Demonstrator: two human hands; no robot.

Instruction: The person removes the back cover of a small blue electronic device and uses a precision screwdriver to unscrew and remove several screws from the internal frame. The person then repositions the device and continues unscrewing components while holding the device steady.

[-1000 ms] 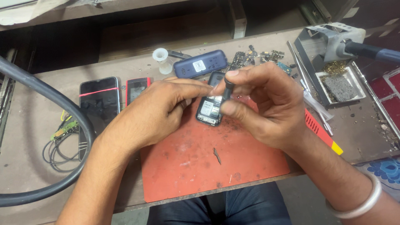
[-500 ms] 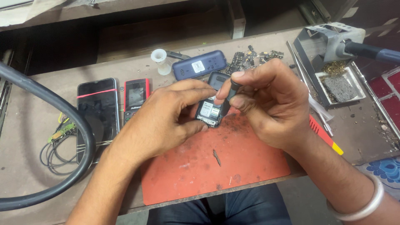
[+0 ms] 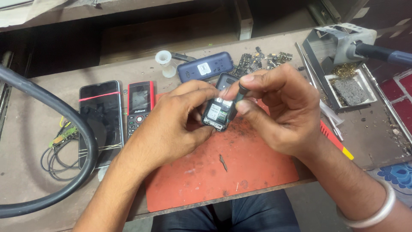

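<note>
Head view shows my left hand (image 3: pixel 171 124) cupping an opened black phone (image 3: pixel 219 109) above the red mat (image 3: pixel 240 172), while my right hand (image 3: pixel 279 111) pinches a small black screwdriver (image 3: pixel 238 96) against it. Beyond lie a blue phone (image 3: pixel 206 66), a red keypad phone (image 3: pixel 139 105) and a smartphone (image 3: pixel 101 120).

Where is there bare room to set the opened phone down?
Free: the red mat in front of the hands, apart from one small screw, and bare bench left of the cable loop. Crowded: the back edge with loose parts and the soldering stand side.
</note>
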